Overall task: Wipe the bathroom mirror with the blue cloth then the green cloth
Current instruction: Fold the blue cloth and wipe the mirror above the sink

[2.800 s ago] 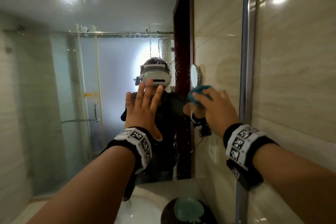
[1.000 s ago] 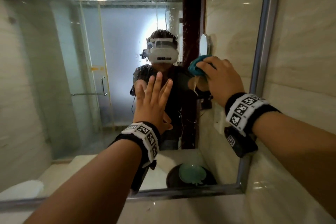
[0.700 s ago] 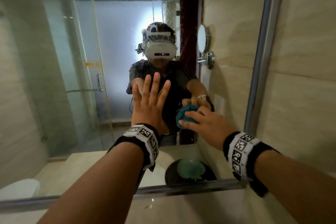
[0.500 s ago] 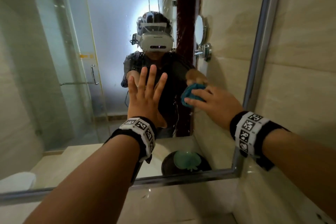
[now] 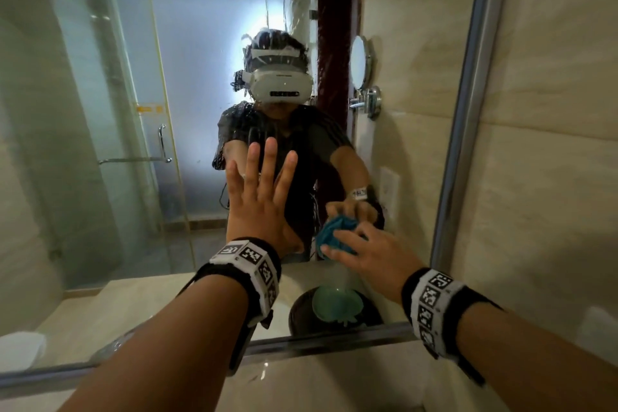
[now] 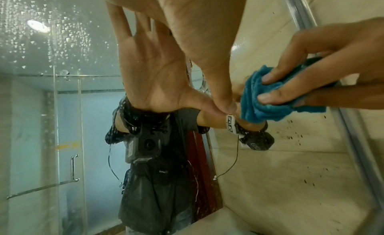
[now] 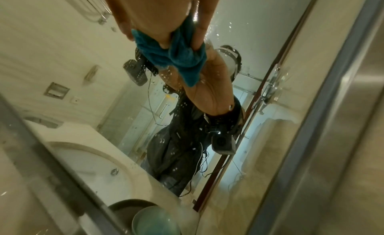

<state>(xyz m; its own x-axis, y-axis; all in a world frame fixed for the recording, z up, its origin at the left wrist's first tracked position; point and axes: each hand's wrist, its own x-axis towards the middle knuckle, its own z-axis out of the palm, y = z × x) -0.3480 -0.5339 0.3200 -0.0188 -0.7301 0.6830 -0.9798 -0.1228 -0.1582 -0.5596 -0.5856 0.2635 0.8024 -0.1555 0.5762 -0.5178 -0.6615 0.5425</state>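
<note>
The bathroom mirror (image 5: 100,177) fills the wall ahead, framed in metal, with water drops on its upper glass (image 6: 51,33). My right hand (image 5: 364,251) grips a bunched blue cloth (image 5: 334,236) and presses it on the lower right part of the glass; the cloth (image 6: 268,99) shows under curled fingers (image 6: 276,76), and also hangs from my palm (image 7: 176,56). My left hand (image 5: 261,197) lies flat on the mirror with straight spread fingers, just left of the cloth. No green cloth is in view.
The mirror's metal frame (image 5: 468,110) runs up the right side and along the bottom edge (image 5: 301,343). Beige tiled wall (image 5: 551,177) lies to the right. A dark bowl with a teal dish (image 5: 336,306) appears reflected below, beside a white basin (image 7: 93,164).
My right hand swept the blue cloth down the glass, from beside the reflected round mirror to the lower right. The left hand stayed flat on the mirror.
</note>
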